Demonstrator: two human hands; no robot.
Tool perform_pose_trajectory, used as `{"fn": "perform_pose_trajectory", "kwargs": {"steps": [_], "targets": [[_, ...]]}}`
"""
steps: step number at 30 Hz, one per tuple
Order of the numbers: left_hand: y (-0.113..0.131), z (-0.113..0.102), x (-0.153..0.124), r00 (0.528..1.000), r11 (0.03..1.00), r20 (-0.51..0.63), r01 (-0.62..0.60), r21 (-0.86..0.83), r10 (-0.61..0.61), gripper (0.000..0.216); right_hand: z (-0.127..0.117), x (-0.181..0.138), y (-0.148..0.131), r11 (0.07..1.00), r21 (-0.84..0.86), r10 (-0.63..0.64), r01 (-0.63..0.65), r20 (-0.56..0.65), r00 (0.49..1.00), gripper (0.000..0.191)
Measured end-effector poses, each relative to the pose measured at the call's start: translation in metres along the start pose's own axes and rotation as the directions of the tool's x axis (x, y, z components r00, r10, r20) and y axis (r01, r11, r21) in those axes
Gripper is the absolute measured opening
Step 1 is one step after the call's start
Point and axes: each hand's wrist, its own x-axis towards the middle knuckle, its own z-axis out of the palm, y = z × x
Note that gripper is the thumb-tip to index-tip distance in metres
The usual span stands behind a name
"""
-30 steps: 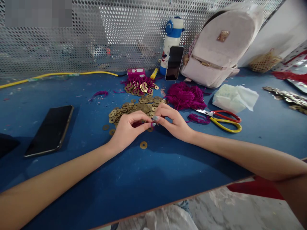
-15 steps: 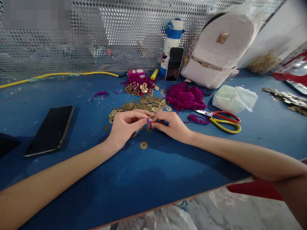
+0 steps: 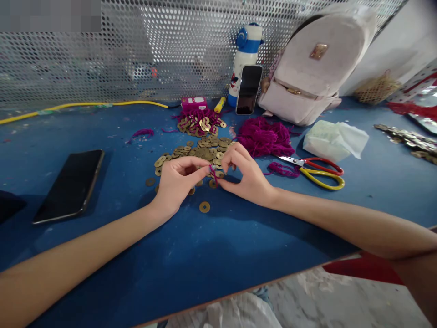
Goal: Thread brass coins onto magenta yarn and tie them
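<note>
My left hand (image 3: 175, 180) and my right hand (image 3: 247, 175) meet over the blue table (image 3: 205, 255), fingertips pinched together on a short magenta thread (image 3: 213, 172). Whether a coin hangs on the thread I cannot make out. Just behind my fingers lies a heap of brass coins with holes (image 3: 198, 152). One loose coin (image 3: 204, 207) lies in front of my hands. A bundle of magenta thread (image 3: 262, 136) sits to the right of the coins. Further back is a cluster of coins tied with thread (image 3: 200, 123).
Red-and-yellow scissors (image 3: 316, 171) lie right of my hands. A black phone (image 3: 70, 184) lies at the left. A second phone (image 3: 248, 89) leans on a white-and-blue bottle (image 3: 246, 52), beside a pink backpack (image 3: 314, 68). A white tissue pack (image 3: 332, 139) and a yellow cable (image 3: 85, 105) lie near the perforated wall.
My right hand's fingers have lifted and bent over the pinch; the magenta thread now shows between the fingertips. Both hands stay in the same place by the coin heap.
</note>
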Motion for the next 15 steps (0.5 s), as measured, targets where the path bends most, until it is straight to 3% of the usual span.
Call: {"fn": "perform_pose_trajectory", "kwargs": {"steps": [4, 7, 12, 15], "targets": [[-0.0015, -0.0006, 0.0008, 1.0, 1.0, 0.004, 0.021, 0.021, -0.021, 0.014, -0.0042, -0.0023, -0.004, 0.944, -0.105, -0.315, 0.314, 0.005, 0.949, 0.009], [-0.0016, -0.0009, 0.0015, 1.0, 1.0, 0.026, 0.009, 0.024, -0.009, 0.012, -0.0071, -0.0033, -0.0055, 0.869, -0.148, -0.467, 0.472, 0.068, 0.882, 0.025], [-0.0011, -0.0006, 0.0024, 0.998, 1.0, 0.068, 0.012, 0.013, -0.013, 0.009, -0.0037, -0.0021, -0.001, 0.822, -0.364, -0.478, 0.438, -0.023, 0.878, 0.013], [-0.0005, -0.0001, 0.0025, 0.995, 1.0, 0.099, 0.025, -0.008, -0.024, 0.009, 0.001, -0.0015, 0.0037, 0.725, -0.516, -0.547, 0.456, -0.03, 0.836, 0.005]]}}
